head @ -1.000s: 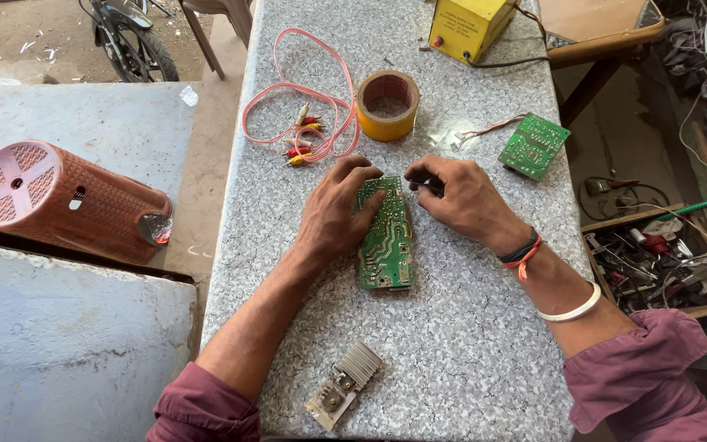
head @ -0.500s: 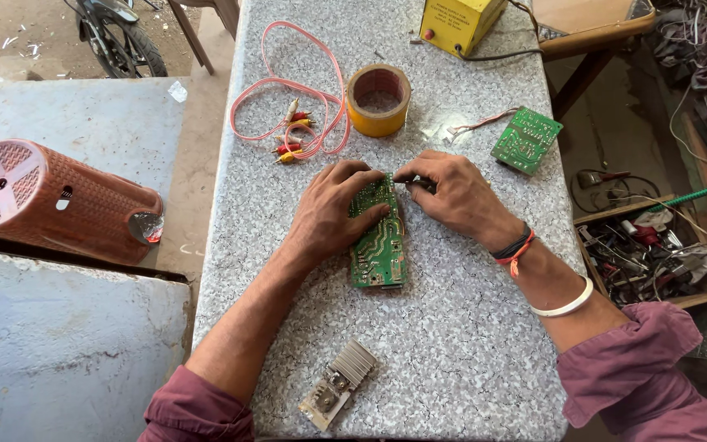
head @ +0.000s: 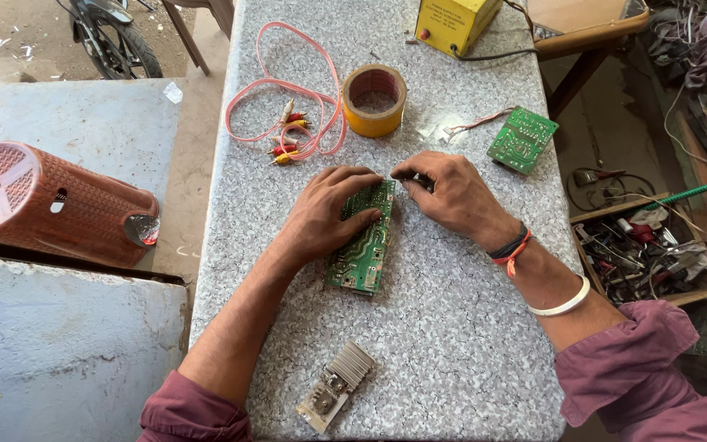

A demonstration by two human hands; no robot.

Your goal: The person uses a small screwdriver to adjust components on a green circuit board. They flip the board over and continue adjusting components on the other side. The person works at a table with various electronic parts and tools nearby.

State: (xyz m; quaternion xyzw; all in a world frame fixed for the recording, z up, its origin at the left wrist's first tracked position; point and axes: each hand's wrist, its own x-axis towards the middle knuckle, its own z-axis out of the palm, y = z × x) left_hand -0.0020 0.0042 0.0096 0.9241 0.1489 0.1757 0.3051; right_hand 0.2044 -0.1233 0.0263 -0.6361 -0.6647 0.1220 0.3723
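Note:
A long green circuit board (head: 363, 254) lies solder side up on the speckled stone table (head: 452, 344). My left hand (head: 329, 217) rests on the board's upper left part and holds it down, fingers curled over its top edge. My right hand (head: 448, 192) is at the board's top right corner, fingertips pinched on a small dark part there. What exactly the fingers pinch is hidden.
A metal heat sink with a component (head: 337, 386) lies near the front edge. A roll of tape (head: 375, 98), pink cable with plugs (head: 288, 123), a smaller green board (head: 522, 139) and a yellow box (head: 452, 23) lie farther back. A red basket (head: 51, 200) lies left; a box of tools (head: 648, 254) stands right.
Both hands stay at the board's top end. The view has shifted a little, and the right hand's fingers have worked slightly at the corner.

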